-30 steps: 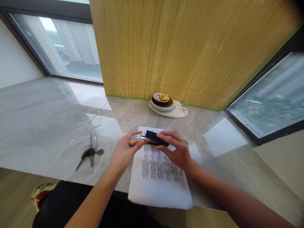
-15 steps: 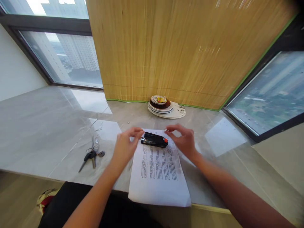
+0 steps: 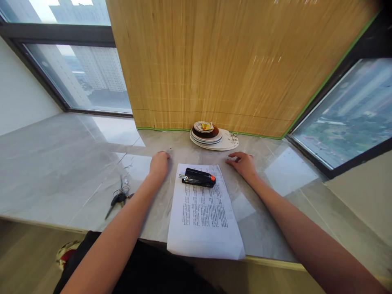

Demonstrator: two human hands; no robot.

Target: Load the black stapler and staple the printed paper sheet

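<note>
A black stapler (image 3: 198, 178) with a red-orange end lies across the top of printed paper sheets (image 3: 206, 241). To the left of the paper, my left hand (image 3: 159, 164) is low over the counter with its fingers curled in; its fingertips are mostly hidden, and I cannot make out what they hold. My right hand (image 3: 244, 165) rests on the counter beyond the paper's upper right corner. A small gap shows between its thumb and forefinger, and nothing is visible in it. Neither hand touches the stapler.
A stack of plates (image 3: 206, 139) with a small yellow packet (image 3: 207, 126) on top stands at the back by the bamboo blind (image 3: 196, 73). Keys (image 3: 118, 199) lie left of my left forearm. The paper overhangs the counter's front edge (image 3: 275, 264).
Both hands have moved outward and away from the stapler, to either side of the paper. A small white bit seen at my right fingertips no longer shows. The stapler stays on the paper.
</note>
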